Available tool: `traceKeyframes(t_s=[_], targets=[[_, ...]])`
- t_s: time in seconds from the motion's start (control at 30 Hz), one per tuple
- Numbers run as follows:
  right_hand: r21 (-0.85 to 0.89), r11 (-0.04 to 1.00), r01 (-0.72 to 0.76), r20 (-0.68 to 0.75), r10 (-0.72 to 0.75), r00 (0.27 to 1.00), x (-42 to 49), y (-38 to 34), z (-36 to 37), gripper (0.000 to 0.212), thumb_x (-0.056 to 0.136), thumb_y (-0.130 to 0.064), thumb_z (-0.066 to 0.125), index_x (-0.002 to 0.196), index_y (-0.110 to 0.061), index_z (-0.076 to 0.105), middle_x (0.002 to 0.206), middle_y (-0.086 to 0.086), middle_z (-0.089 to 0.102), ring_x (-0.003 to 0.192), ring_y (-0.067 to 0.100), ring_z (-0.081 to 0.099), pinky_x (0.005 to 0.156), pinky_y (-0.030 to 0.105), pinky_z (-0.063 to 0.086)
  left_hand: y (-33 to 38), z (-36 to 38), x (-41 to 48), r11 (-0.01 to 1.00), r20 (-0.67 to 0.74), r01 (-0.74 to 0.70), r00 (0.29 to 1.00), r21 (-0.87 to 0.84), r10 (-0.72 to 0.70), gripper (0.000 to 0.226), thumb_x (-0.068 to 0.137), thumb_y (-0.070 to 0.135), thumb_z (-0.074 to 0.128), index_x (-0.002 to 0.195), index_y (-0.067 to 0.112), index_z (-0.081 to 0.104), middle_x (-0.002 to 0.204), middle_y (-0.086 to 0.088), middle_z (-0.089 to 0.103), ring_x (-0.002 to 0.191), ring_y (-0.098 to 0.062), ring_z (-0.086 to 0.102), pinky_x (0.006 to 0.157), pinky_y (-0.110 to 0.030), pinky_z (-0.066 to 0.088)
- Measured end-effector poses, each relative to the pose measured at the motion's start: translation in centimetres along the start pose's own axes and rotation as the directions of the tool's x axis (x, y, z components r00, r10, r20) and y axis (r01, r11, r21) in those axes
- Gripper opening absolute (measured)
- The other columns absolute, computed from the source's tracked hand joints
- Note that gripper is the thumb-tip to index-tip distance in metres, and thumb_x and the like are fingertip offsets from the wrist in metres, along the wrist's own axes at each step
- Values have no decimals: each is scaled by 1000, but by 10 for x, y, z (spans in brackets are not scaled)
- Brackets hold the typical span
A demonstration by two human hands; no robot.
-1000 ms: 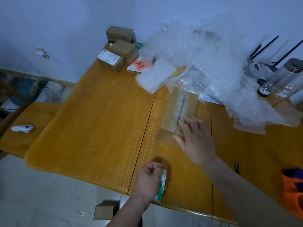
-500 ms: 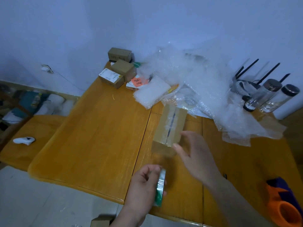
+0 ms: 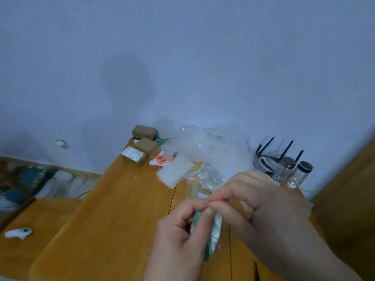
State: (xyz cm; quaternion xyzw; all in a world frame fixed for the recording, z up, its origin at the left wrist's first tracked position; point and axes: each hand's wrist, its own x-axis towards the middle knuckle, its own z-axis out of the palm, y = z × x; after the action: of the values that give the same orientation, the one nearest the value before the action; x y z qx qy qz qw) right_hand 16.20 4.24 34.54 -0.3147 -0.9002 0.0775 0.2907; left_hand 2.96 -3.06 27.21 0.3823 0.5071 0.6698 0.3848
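Wall (image 3: pixel 182 57): pale blue, fills the far upper half of the view.
Desk (image 3: pixel 121 209): orange wood, runs from the near edge to the wall; seams cross its top.
Low bench (image 3: pixel 40 216): same wood, left of the desk and lower.
Bubble wrap (image 3: pixel 213 151): a loose clear heap at the far right of the desk, against the wall.
Right hand (image 3: pixel 263 203): comes in from the near right, above the desk; its grip is a pinch, thumb and forefinger meeting at the top edge of the tape roll. Motion blur hides what lies between the tips.
Left hand (image 3: pixel 182 236): comes in from the near edge, just left of the right hand; its grip is grasping the tape roll, fingers curled round the left side.
Tape roll (image 3: pixel 216 230): green and white, held on edge between both hands, above the near middle of the desk and off its surface.
Carton (image 3: pixel 195 190): taped, on the desk just beyond the hands, mostly hidden by them.
Boxes (image 3: pixel 146 146): three small brown ones clustered at the far left corner of the desk.
Router (image 3: pixel 267 161): black antennas, far right, by the wall.
Jars (image 3: pixel 300 174): two clear, dark lids, just right of the router.
Pouch (image 3: pixel 175 172): white, flat, between the boxes and the carton.
Note (image 3: pixel 162 159): orange, beside the boxes.
White object (image 3: pixel 18 233): small, on the low bench; too blurred to name.
Pen (image 3: pixel 256 270): dark, at the desk's near edge.
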Motion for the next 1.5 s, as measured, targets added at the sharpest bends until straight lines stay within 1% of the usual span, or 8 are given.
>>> traceKeyframes(t_s=[0.23, 0.4, 0.6, 0.7, 0.9, 1.07, 1.27, 1.5], targets=[[-57, 997, 44, -29, -45, 999, 12, -24, -46, 29, 82, -51, 57, 109, -44, 63, 83, -29, 62, 88, -4, 55, 73, 11, 41, 43, 5, -5, 974, 16, -171, 985, 150, 171, 32, 77, 50, 66, 94, 27, 81, 64, -10, 75, 55, -34, 71, 58, -57, 63], [-129, 981, 143, -62, -151, 986, 23, -41, -65, 16, 80, -45, 56, 79, -39, 71, 72, -20, 66, 71, 7, 62, 64, 27, 53, 59, 6, -3, 950, -11, -231, 971, 210, 239, 31, 75, 52, 68, 98, 36, 81, 66, -8, 75, 56, -32, 72, 59, -57, 63], [-244, 954, 173, -62, -194, 979, 29, -50, -69, 18, 82, -41, 52, 73, -38, 67, 69, -17, 62, 69, 10, 58, 63, 26, 50, 68, 0, 7, 916, 9, -269, 960, 299, 279, 34, 76, 59, 66, 108, 49, 73, 73, -3, 80, 65, -31, 77, 64, -54, 64], [-260, 947, 187, -73, -212, 975, 31, -53, -69, 18, 83, -39, 51, 71, -36, 65, 68, -17, 60, 69, 10, 56, 66, 23, 47, 72, -2, 9, 912, 40, -295, 954, 283, 296, 32, 74, 59, 68, 104, 48, 71, 74, 2, 81, 64, -16, 79, 65, -49, 65], [-240, 960, 143, -42, -157, 987, 38, -57, -82, 22, 82, -44, 50, 72, -36, 68, 68, -20, 61, 71, 5, 53, 65, 16, 37, 70, -6, 4, 953, 234, -275, 942, 130, 240, 44, 79, 32, 82, 117, 47, 66, 91, -10, 82, 81, -29, 78, 76, -49, 64], [-256, 948, 190, 26, -190, 981, 33, -64, -84, 19, 80, -41, 51, 69, -37, 65, 66, -18, 59, 66, 8, 57, 64, 22, 44, 64, -10, 12, 993, 162, -116, 980, 17, 112, 33, 80, 23, 81, 109, 33, 69, 84, -22, 79, 72, -31, 79, 68, -37, 64], [-50, 996, -71, 172, 79, 982, 37, -64, -101, 27, 92, -60, 51, 90, -39, 67, 89, -22, 65, 100, -5, 51, 80, 14, 43, 51, -20, 6, 947, 225, -244, 955, 208, 196, 23, 85, 57, 68, 104, 46, 71, 85, -9, 81, 71, -19, 81, 68, -43, 68], [-64, 971, -229, 202, 237, 950, 44, -65, -94, 28, 88, -59, 60, 80, -35, 68, 82, -30, 66, 76, -10, 59, 63, 13, 48, 43, -18, 8, 811, 184, -423, 906, 403, 381, 28, 92, 66, 51, 113, 51, 62, 82, 4, 80, 70, -14, 78, 63, -44, 64]])
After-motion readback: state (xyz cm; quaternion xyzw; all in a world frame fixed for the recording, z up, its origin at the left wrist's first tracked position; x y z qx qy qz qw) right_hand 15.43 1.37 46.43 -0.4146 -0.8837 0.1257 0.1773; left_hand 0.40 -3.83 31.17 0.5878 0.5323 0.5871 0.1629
